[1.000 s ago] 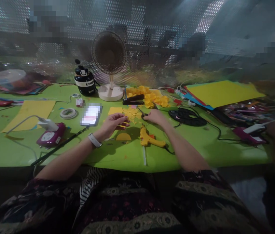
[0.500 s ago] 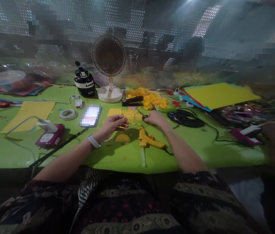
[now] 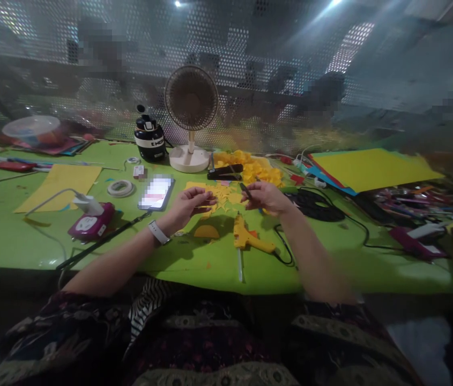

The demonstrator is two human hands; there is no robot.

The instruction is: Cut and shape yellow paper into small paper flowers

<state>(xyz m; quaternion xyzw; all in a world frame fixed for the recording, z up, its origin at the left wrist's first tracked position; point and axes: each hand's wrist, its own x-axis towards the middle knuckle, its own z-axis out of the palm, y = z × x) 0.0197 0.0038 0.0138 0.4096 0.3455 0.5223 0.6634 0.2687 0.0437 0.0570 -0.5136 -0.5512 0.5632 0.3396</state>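
flatly, jagged yellow paper scraps (image 3: 223,194) lie between the left hand (image 3: 194,203), fingers nearly together, contents unclear, and the right hand (image 3: 270,197), gripping slim dark scissors (image 3: 245,190).

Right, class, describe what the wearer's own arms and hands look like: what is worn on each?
The left hand is ungloved, with a plain whitish wristband at its wrist. The right hand is ungloved too, with no band visible. Both dark, patterned fabric sleeves stop short of the forearms. Whether any rings are worn is too blurred to tell.
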